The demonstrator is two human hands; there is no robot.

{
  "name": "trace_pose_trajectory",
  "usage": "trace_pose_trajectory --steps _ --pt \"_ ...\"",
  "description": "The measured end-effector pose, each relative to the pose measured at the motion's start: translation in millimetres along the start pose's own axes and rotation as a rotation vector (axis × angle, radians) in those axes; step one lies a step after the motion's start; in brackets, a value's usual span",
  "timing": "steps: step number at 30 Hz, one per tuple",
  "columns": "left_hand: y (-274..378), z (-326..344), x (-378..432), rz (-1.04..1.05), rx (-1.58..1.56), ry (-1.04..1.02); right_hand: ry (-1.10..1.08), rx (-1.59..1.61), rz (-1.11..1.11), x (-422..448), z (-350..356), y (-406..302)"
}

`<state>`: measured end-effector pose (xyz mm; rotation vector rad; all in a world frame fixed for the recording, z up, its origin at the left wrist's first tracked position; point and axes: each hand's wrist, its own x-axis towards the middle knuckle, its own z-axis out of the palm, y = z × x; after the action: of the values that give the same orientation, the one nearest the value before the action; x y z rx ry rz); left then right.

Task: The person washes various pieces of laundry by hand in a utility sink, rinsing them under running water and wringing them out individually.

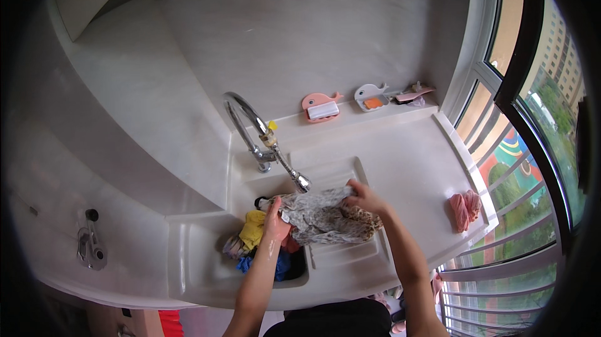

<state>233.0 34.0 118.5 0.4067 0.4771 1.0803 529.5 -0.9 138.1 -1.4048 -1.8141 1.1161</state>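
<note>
A grey-and-white patterned garment (324, 219) with a brown spotted part is spread between my hands over the laundry sink. My left hand (276, 225) grips its left end, beside a small white tag. At its upper right, my right hand (364, 197) pinches the cloth. Under the garment lies a ribbed washboard slope (347, 257), partly covered. In the basin (199, 257) to the left, a yellow cloth (253, 229) and a blue cloth (281, 264) lie bunched, partly behind my left forearm. The chrome faucet's spray head (300, 182) hangs just above the garment; I see no water running.
A twisted pink cloth (465, 210) lies at the counter's right end. Along the back ledge stand a pink whale soap dish (321, 107), a white whale soap dish (371, 97) with orange soap, and a pink brush (413, 95). A railed window (507, 149) borders the right.
</note>
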Motion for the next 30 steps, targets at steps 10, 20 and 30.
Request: trace_pose_trajectory --steps 10,20,30 --pt "-46.1 -6.0 27.1 0.003 0.238 -0.109 0.606 0.017 -0.308 32.1 122.9 -59.3" --pt "-93.4 26.5 44.8 -0.213 -0.061 0.360 0.763 -0.242 -0.138 47.1 93.9 -37.6" --pt "-95.8 9.7 25.5 -0.044 0.168 0.275 0.830 0.318 0.075 40.6 90.2 8.0"
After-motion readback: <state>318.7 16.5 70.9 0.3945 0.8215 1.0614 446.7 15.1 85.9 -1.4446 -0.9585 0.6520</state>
